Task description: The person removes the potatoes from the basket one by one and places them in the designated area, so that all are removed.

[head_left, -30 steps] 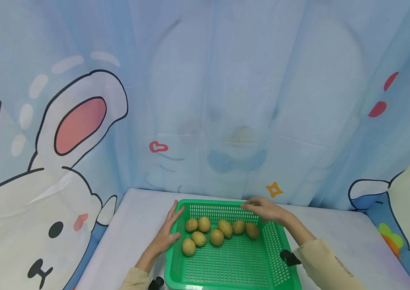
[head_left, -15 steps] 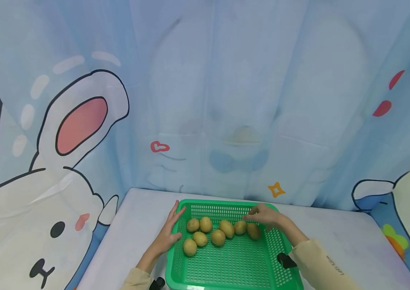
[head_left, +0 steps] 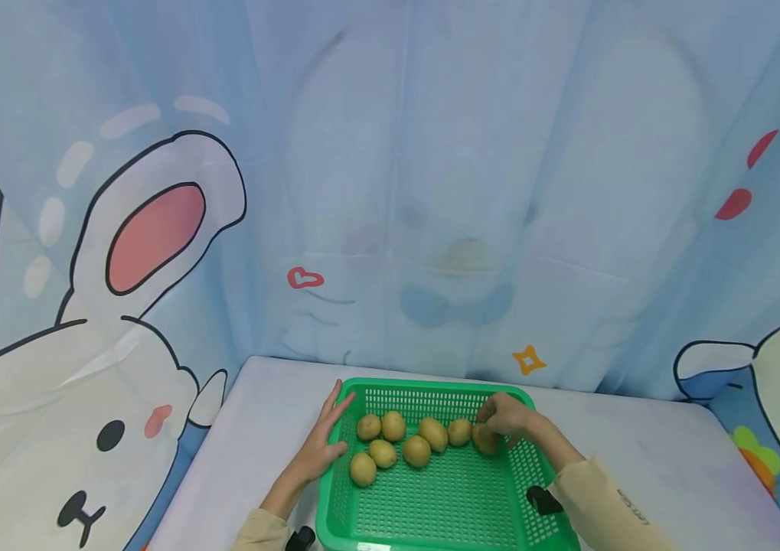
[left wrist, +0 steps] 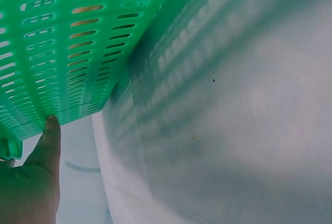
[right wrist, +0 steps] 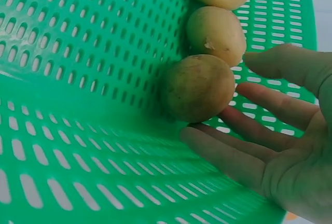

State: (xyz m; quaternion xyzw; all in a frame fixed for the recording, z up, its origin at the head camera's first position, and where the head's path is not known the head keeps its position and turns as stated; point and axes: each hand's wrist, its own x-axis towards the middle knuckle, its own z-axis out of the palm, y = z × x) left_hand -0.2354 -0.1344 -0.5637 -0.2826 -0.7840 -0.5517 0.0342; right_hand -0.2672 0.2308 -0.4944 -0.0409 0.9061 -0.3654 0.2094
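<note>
The rightmost potato (right wrist: 199,86) lay at the right end of the row inside the green basket (head_left: 431,505), close to its far right wall. The right hand (head_left: 508,417) cupped it with loosely spread fingers (right wrist: 259,125), their tips at its side, not closed round it. The left hand (head_left: 318,448) pressed straight-fingered against the basket's left wall, on the white table (head_left: 259,428).

sleeve (head_left: 627,509) print too small to read, no other text
</note>
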